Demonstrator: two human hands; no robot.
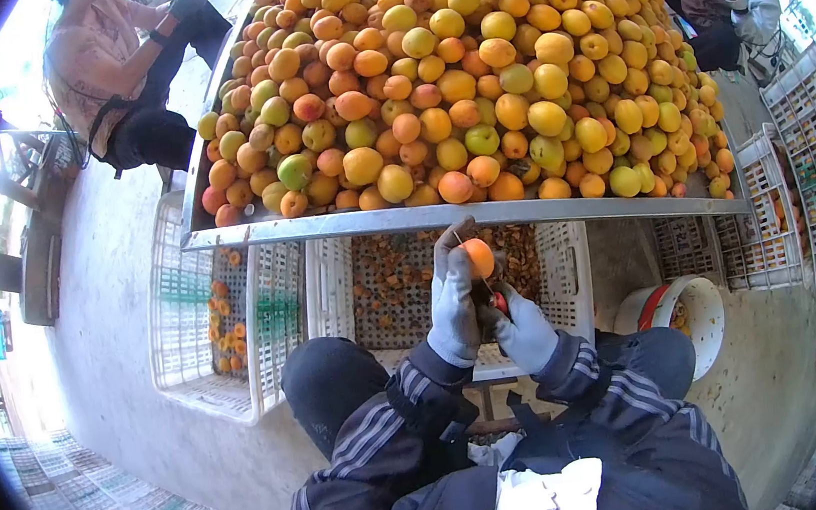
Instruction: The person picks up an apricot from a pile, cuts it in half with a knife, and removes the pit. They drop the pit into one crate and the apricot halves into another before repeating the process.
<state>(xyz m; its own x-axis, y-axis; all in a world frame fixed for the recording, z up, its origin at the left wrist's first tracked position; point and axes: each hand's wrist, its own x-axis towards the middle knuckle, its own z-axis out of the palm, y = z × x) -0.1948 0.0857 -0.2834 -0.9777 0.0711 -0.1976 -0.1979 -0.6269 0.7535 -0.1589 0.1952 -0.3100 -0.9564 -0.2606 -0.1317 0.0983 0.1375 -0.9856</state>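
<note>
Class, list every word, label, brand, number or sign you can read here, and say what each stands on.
None can be read.
White crate on the left: green patches, too blurred to tell whether they are writing.
Bucket: a red band, no readable lettering.
Held fruit: no label visible.

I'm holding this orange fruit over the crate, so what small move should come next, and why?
Probably turn the orange fruit slightly with your left hand, holding the red item, perhaps a knife handle, steady in your right hand, since both hands meet there, over a crate with orange pieces.
</note>
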